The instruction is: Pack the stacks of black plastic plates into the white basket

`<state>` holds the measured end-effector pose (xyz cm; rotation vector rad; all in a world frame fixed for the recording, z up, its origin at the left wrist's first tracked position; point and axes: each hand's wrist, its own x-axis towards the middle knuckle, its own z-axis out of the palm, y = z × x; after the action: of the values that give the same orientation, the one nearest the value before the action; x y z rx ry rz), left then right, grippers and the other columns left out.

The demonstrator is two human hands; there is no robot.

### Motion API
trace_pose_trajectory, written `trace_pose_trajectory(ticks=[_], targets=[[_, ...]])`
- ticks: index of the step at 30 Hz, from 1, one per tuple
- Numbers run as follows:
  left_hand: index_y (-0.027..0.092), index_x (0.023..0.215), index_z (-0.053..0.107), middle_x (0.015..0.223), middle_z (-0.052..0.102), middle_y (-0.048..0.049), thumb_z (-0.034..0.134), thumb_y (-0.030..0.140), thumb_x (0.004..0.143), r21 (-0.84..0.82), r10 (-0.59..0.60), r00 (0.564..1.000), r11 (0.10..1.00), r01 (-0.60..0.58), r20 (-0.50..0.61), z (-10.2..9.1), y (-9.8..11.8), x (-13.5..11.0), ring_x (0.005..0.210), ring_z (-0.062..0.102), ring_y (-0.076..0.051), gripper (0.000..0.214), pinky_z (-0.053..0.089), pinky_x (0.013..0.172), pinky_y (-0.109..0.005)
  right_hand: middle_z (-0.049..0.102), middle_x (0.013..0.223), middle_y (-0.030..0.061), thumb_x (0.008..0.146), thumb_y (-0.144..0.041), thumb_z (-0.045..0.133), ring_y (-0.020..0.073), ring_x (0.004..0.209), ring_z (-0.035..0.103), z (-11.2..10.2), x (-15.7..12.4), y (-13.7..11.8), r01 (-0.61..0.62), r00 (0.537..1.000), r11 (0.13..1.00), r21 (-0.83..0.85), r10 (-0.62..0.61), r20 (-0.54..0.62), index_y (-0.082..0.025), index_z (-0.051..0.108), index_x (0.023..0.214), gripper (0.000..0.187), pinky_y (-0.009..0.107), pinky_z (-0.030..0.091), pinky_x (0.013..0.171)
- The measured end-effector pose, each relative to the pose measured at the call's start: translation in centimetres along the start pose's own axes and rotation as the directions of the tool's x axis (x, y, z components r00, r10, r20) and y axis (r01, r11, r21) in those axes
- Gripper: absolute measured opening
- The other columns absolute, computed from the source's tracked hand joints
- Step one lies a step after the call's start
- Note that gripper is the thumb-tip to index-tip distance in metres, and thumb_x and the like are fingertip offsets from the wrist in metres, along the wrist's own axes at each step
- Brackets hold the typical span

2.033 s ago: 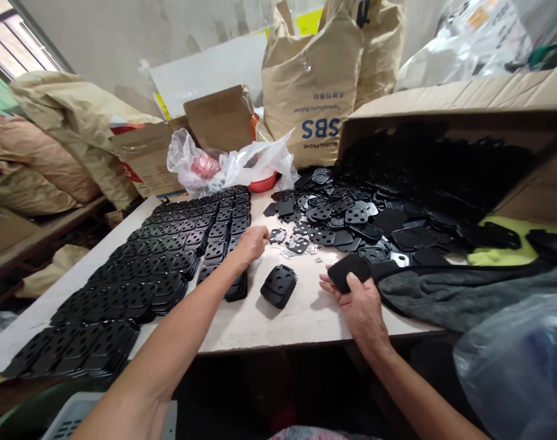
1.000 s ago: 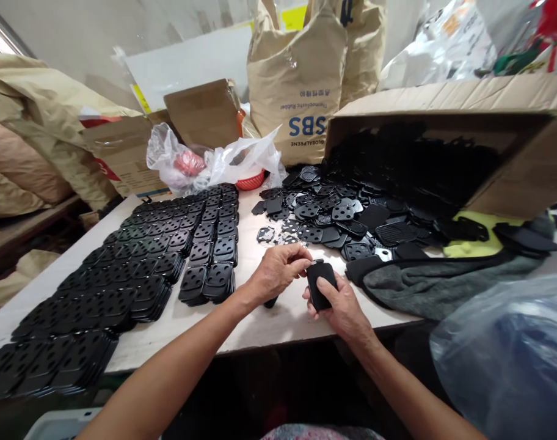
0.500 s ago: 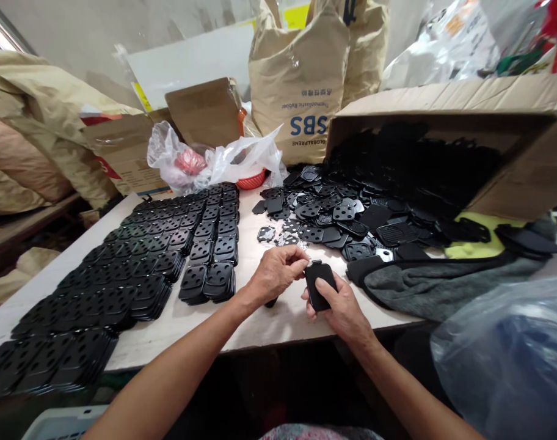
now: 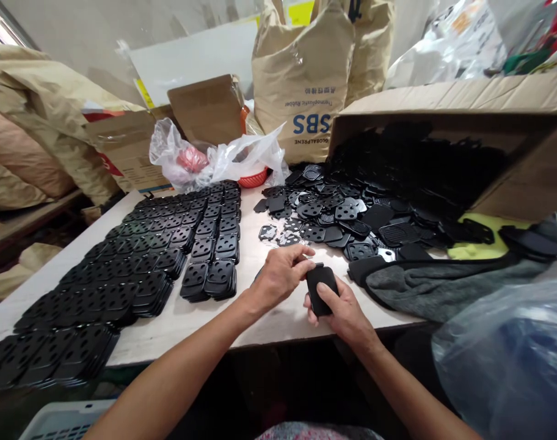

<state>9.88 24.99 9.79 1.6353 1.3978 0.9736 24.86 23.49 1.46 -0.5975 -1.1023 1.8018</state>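
Observation:
My right hand [image 4: 340,311] grips a flat black rubber pad [image 4: 321,282] above the table's near edge, thumb pressed on its face. My left hand [image 4: 281,275] is closed beside it, fingertips pinching the pad's upper left edge. Rows of stacked black pads with holes [image 4: 136,269] cover the left half of the table. A loose heap of black pads [image 4: 347,211] spills from a tipped cardboard box [image 4: 447,98] on the right.
A grey cloth [image 4: 443,287] and a yellow-green piece [image 4: 471,247] lie on the right. Plastic bags [image 4: 223,162], cardboard boxes and brown paper sacks [image 4: 306,79] stand behind. A large clear bag [image 4: 507,360] hangs at the lower right; a white crate [image 4: 63,421] sits below the table [image 4: 269,324].
Two seconds ago my left hand was by the stacks on the left; it came over to the pad in my right hand. Since then both hands have barely moved.

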Motion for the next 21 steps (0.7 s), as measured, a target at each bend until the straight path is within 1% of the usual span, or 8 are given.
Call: trace_pose_trajectory(ticks=[2,4,6,9,12,16,19,21], targets=[[0.013,0.101,0.071,0.065,0.061,0.0014,0.066,0.023,0.08,-0.2,-0.101,0.974,0.97,0.141,0.201,-1.2,0.3,-0.3,0.057,0.055,-0.01,0.023,0.045,0.059,-0.022,0.07,0.064,0.0003,0.086,-0.048,0.065,0.012,0.038,0.06,-0.2,-0.3,-0.2,-0.083,0.989,0.991,0.101,0.069,0.133,-0.017,0.052,0.101,0.037,0.019,0.047,0.037],[0.012,0.107,0.071,0.067,0.064,-0.0001,0.072,0.028,0.077,-0.29,-0.137,0.911,0.92,0.262,0.388,-2.5,0.5,-0.7,0.059,0.058,-0.01,0.034,0.046,0.06,-0.022,0.07,0.061,-0.0001,0.085,-0.048,0.066,0.0121,0.034,0.058,-0.5,-0.6,-0.4,-0.165,0.957,0.975,0.151,0.121,0.263,-0.018,0.052,0.102,0.038,0.019,0.044,0.034],[0.013,0.112,0.07,0.07,0.067,-0.0011,0.078,0.032,0.073,-0.327,-0.146,0.871,0.887,0.326,0.47,-3.4,0.5,-1.2,0.062,0.061,-0.011,0.044,0.046,0.062,-0.022,0.07,0.06,0.0004,0.084,-0.049,0.067,0.012,0.033,0.058,-0.6,-0.7,-0.5,-0.218,0.925,0.961,0.17,0.148,0.35,-0.017,0.052,0.101,0.039,0.018,0.043,0.033],[0.013,0.109,0.071,0.076,0.068,-0.0022,0.082,0.036,0.07,-0.351,-0.148,0.858,0.868,0.351,0.492,-3.8,0.4,-1.7,0.064,0.06,-0.01,0.046,0.047,0.065,-0.022,0.072,0.061,0.002,0.085,-0.048,0.068,0.0116,0.033,0.058,-0.7,-0.7,-0.6,-0.263,0.896,0.949,0.172,0.174,0.408,-0.016,0.053,0.102,0.04,0.017,0.043,0.033],[0.012,0.107,0.071,0.078,0.069,-0.0028,0.081,0.038,0.071,-0.346,-0.142,0.858,0.873,0.344,0.494,-3.6,0.6,-2.1,0.065,0.06,-0.009,0.046,0.046,0.064,-0.022,0.073,0.063,0.0033,0.086,-0.047,0.068,0.0119,0.035,0.06,-0.8,-0.7,-0.6,-0.277,0.886,0.946,0.169,0.183,0.426,-0.015,0.053,0.103,0.039,0.016,0.044,0.034],[0.012,0.11,0.069,0.077,0.067,-0.0013,0.078,0.032,0.074,-0.335,-0.114,0.847,0.884,0.325,0.519,-3.8,1.1,-2.5,0.066,0.059,-0.01,0.042,0.046,0.065,-0.022,0.074,0.065,0.004,0.086,-0.046,0.067,0.0126,0.036,0.061,-0.8,-0.7,-0.4,-0.28,0.877,0.946,0.163,0.183,0.445,-0.016,0.053,0.102,0.037,0.017,0.044,0.034],[0.011,0.107,0.069,0.077,0.066,-0.0012,0.069,0.026,0.08,-0.275,-0.107,0.874,0.925,0.262,0.475,-3.7,1.5,-2.8,0.068,0.058,-0.01,0.03,0.047,0.069,-0.023,0.073,0.065,0.0038,0.086,-0.047,0.068,0.0124,0.036,0.061,-0.8,-0.6,-0.3,-0.273,0.881,0.949,0.157,0.181,0.437,-0.016,0.052,0.104,0.039,0.017,0.044,0.034],[0.011,0.104,0.068,0.078,0.065,-0.0016,0.061,0.022,0.084,-0.193,-0.083,0.904,0.965,0.178,0.42,-3.3,1.7,-2.9,0.07,0.057,-0.01,0.023,0.047,0.07,-0.023,0.073,0.064,0.0034,0.085,-0.048,0.068,0.0124,0.036,0.06,-0.7,-0.6,-0.3,-0.269,0.887,0.951,0.154,0.182,0.424,-0.016,0.051,0.104,0.041,0.017,0.044,0.035]])
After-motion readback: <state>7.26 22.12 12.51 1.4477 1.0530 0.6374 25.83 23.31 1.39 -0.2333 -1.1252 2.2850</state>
